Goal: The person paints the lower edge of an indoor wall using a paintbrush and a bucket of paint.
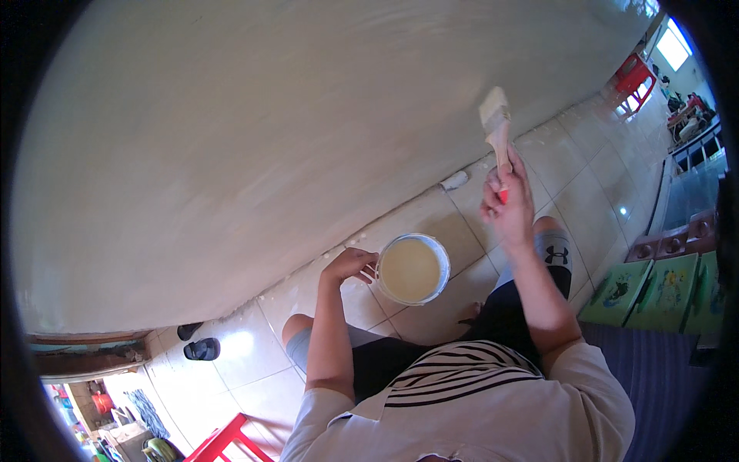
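My right hand [509, 202] is closed around the handle of a flat paintbrush [496, 127], whose pale bristles point up at the wall [269, 138]. Whether the bristles touch the wall is hard to tell. Off to the left, my left hand [354, 266] has its fingers curled at the rim of a round white bucket [443, 283]. Inside the bucket is a cream-coloured liquid [410, 269]. The bucket is in front of me, between my knees, over the tiled floor [435, 223].
A small white object [455, 181] lies at the wall's foot. Dark sandals [202, 349] sit on the floor to the left. A red plastic stool [229, 441] stands at lower left, another red stool [633, 80] at far right. Green drawers [616, 292] stand at right.
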The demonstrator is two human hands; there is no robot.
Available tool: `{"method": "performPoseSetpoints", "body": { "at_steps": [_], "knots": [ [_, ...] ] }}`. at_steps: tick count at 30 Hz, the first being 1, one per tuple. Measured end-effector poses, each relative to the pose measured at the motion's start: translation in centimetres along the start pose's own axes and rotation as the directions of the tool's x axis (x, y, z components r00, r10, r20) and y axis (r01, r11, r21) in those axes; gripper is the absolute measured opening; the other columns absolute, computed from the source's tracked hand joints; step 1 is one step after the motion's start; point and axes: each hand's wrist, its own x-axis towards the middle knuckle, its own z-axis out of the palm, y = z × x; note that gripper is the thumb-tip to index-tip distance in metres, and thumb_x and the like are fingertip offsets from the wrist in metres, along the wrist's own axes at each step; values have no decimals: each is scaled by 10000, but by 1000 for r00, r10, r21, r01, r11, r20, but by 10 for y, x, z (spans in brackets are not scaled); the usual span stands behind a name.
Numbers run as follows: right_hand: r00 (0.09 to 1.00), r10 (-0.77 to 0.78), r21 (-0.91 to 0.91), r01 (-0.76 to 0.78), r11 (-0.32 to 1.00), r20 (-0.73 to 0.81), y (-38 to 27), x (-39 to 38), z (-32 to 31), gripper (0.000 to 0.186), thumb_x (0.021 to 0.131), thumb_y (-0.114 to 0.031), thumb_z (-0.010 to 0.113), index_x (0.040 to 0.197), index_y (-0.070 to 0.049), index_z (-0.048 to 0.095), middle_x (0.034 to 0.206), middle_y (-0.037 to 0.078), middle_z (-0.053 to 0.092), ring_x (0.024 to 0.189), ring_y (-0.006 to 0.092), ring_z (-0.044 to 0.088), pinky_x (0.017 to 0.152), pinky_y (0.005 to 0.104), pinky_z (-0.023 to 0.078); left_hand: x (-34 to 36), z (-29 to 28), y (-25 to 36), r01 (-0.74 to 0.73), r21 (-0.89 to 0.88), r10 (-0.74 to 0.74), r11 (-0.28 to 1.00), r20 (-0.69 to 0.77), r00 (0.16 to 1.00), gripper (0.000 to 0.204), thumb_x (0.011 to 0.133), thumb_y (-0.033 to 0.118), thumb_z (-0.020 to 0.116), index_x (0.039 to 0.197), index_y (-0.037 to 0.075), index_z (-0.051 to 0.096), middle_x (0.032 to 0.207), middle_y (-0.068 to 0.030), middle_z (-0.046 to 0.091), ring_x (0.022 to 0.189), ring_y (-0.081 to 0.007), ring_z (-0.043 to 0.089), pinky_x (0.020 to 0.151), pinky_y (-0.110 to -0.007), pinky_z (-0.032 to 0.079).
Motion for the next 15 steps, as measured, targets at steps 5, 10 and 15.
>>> {"method": "performPoseSetpoints", "body": {
  "at_steps": [5,10,15],
  "knots": [
    [992,-39,-36,44,998,121,57,-32,93,653,994,-257,489,1498,-128,94,871,8,438,605,49,419,490,231,436,-1,-1,0,5,20,-5,1000,-2,1000,379,919,301,586,1035,-53,656,909,-133,683,785,-227,685,675,-351,595],
    [842,-380,-114,451,885,382,119,-94,213,737,987,-179,468,1455,46,-55,1441,368,265,1110,432,573,886,437,497,3,-6,-18,37,51,-35,998,-40,999,399,926,319,587,1054,-52,663,876,-138,685,792,-239,687,679,-350,596],
    [747,-201,62,210,976,634,106,-159,254,699,976,-148,492,1447,63,21,866,254,576,561,272,588,589,340,467,2,1,4,-10,0,10,1000,-18,1000,357,915,280,600,984,-64,664,908,-151,687,783,-241,688,673,-352,606]
  ]
}}
